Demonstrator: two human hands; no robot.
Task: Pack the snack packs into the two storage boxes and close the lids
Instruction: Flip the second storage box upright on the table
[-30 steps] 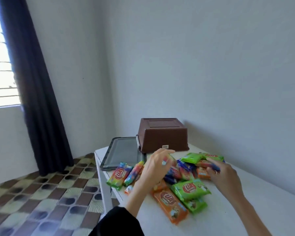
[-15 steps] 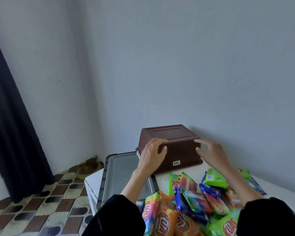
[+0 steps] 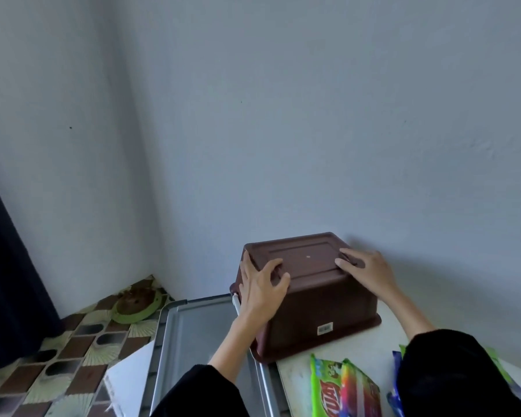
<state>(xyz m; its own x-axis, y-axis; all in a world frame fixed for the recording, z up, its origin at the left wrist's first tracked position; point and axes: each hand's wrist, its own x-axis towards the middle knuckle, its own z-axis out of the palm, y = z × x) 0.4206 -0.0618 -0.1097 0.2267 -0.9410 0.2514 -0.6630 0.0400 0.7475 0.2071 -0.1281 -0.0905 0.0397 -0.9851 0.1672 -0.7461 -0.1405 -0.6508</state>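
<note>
A brown storage box (image 3: 319, 305) stands upside down at the back of the white table (image 3: 295, 383), near the wall. My left hand (image 3: 260, 288) grips its near left top corner, fingers curled over the edge. Fingers spread, my right hand (image 3: 366, 270) lies on the box's right top edge. A grey lid (image 3: 196, 335) lies flat just left of the box. Green and rainbow-coloured snack packs (image 3: 343, 389) lie at the bottom of the view, with blue packs (image 3: 396, 386) partly hidden by my right sleeve.
The table's left corner (image 3: 127, 383) juts over a patterned tile floor (image 3: 57, 365). A green and brown round object (image 3: 136, 302) sits on the floor in the room corner. A dark curtain (image 3: 6, 281) hangs at the far left. The grey wall rises right behind the box.
Both hands left the snack pile and reached forward onto the upside-down brown box. The view moved closer and tilted, so most packs dropped out of sight.
</note>
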